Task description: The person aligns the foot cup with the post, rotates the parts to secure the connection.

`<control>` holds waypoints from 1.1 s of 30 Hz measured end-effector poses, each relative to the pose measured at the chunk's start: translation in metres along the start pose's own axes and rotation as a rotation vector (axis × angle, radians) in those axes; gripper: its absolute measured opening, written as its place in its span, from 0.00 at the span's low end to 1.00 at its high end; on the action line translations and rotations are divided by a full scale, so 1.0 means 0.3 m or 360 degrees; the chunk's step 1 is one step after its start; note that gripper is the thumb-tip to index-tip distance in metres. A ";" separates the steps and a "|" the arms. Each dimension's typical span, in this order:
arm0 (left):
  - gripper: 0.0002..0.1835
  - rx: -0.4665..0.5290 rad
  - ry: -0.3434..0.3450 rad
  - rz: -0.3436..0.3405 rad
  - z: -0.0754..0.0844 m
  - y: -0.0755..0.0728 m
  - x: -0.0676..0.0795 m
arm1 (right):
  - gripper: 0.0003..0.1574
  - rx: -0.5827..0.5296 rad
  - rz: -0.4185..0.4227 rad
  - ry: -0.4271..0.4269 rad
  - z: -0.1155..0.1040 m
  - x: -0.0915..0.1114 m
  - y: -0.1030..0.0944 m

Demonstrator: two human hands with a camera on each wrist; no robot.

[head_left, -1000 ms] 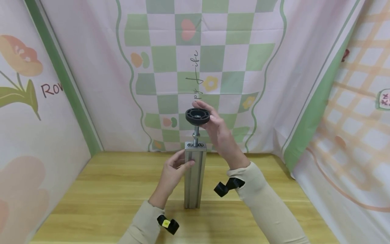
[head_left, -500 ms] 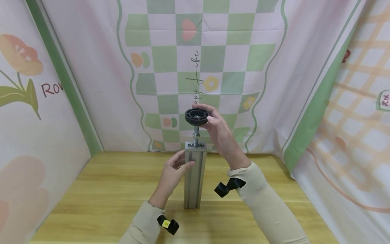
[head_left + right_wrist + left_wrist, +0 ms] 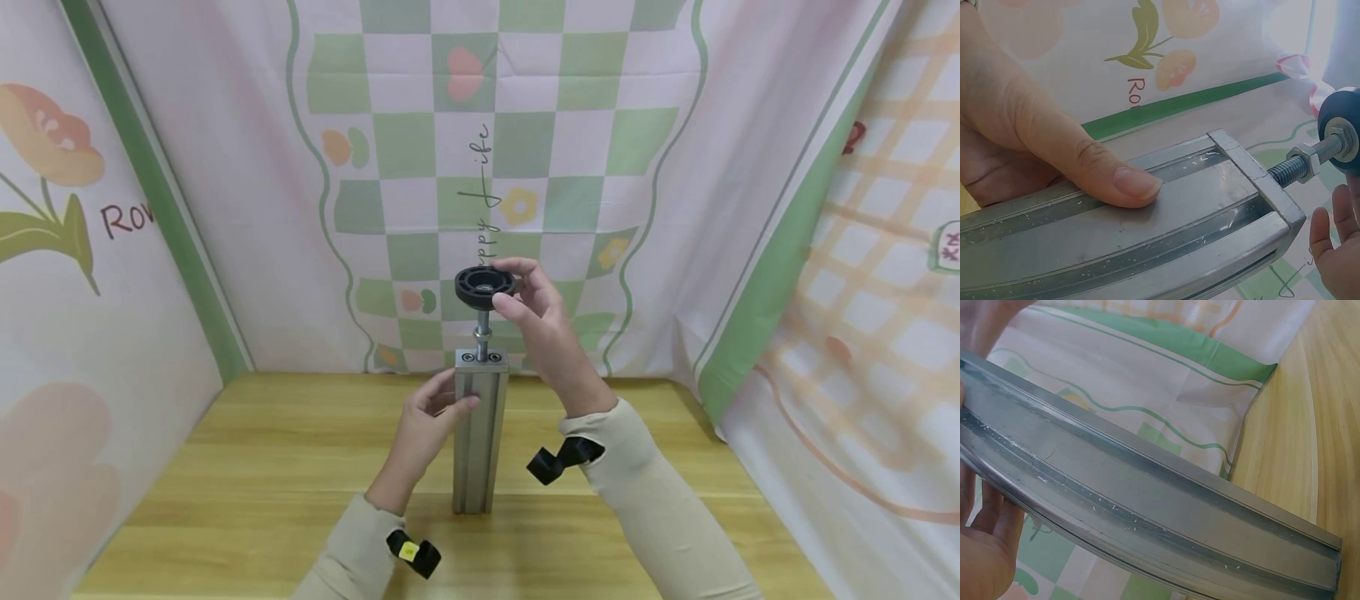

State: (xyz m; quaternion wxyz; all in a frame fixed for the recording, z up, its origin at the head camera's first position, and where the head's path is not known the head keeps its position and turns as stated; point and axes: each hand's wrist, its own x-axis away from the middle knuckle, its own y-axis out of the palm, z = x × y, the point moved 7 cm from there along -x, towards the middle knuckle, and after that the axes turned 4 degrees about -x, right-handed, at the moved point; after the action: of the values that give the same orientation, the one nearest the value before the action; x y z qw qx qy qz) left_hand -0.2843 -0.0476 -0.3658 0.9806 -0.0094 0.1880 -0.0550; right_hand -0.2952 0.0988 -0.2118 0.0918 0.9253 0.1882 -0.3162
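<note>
My left hand [image 3: 427,425] grips an upright aluminium profile [image 3: 476,442] near its top, with the thumb across the front face. The profile's lower end rests on the wooden table. A threaded rod with a hex nut [image 3: 1304,162] rises from its end plate [image 3: 1260,181] and carries a round black levelling foot [image 3: 480,296]. My right hand [image 3: 551,333] holds the foot's right side by its rim, thumb in front and fingers behind. In the right wrist view the foot is cut off by the frame's edge. Small pale specks lie along the profile's grooves in the left wrist view.
The wooden table [image 3: 262,467] reaches back to a checkered fabric backdrop [image 3: 517,142]. Printed cloth walls stand on the left and right. Black camera mounts sit on both wrists.
My right hand's thumb has come forward and down along the foot's rim, and its fingers have curled round towards the right. My left hand and the profile have stayed still.
</note>
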 end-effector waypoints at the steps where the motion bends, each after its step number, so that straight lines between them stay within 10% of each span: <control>1: 0.26 0.0000 0.0004 0.0000 0.000 0.000 0.000 | 0.26 0.0003 0.0011 0.0014 0.001 0.001 -0.002; 33: 0.28 -0.0004 -0.0060 0.0021 -0.002 -0.005 0.006 | 0.34 -0.0153 -0.0245 0.0007 -0.016 -0.003 0.049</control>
State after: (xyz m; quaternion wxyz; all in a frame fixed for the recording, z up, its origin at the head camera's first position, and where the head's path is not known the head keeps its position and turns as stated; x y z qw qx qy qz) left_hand -0.2829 -0.0495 -0.3671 0.9843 -0.0103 0.1695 -0.0480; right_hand -0.2873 0.0863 -0.2066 0.1110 0.9033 0.2739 -0.3109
